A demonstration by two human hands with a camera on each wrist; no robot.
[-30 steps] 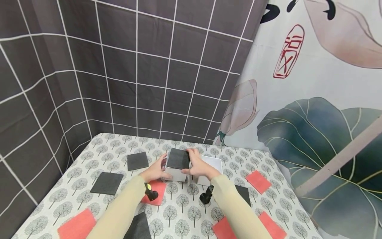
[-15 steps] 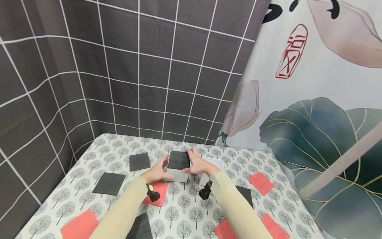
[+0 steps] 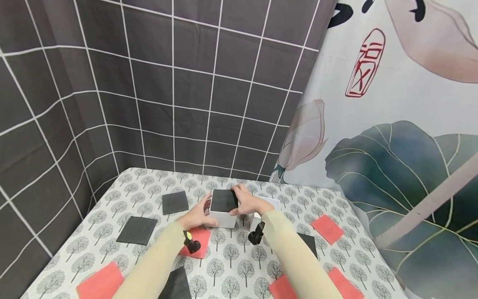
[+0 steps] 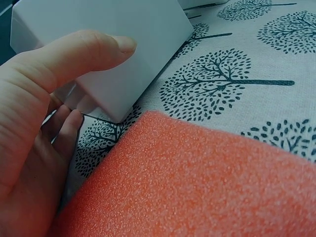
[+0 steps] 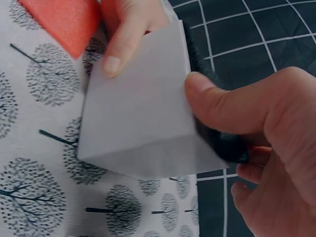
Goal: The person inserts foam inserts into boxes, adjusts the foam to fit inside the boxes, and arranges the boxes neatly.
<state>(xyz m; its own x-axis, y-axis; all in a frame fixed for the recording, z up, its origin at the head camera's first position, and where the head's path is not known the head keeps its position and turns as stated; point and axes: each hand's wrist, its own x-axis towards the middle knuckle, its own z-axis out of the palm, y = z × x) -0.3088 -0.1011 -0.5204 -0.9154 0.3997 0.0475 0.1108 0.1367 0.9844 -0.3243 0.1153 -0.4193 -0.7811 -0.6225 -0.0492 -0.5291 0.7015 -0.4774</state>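
A white box [image 3: 223,220] stands on the table toward the back. Its open top is covered by a square black foam sheet [image 3: 224,201]. My left hand [image 3: 197,213] holds the box from the left, thumb flat on the front face and fingers round the side. At the box's right top edge, my right hand [image 3: 247,202] pinches the black sheet. In the right wrist view, the right thumb is at the box's rim and the other fingers are on the far side of the dark foam [image 5: 224,144]. Whatever lies under the sheet is hidden.
A second white box [image 3: 272,202], open at the top, stands to the right, partly behind my right hand. Black foam squares [image 3: 137,230] and red foam squares [image 3: 327,229] lie spread over the tree-print cloth. One red square [image 4: 197,182] lies under my left wrist.
The black sheet has come down lower and flatter over the box's top, with my right hand still at its right edge. My left hand keeps its hold; the view has shifted slightly.
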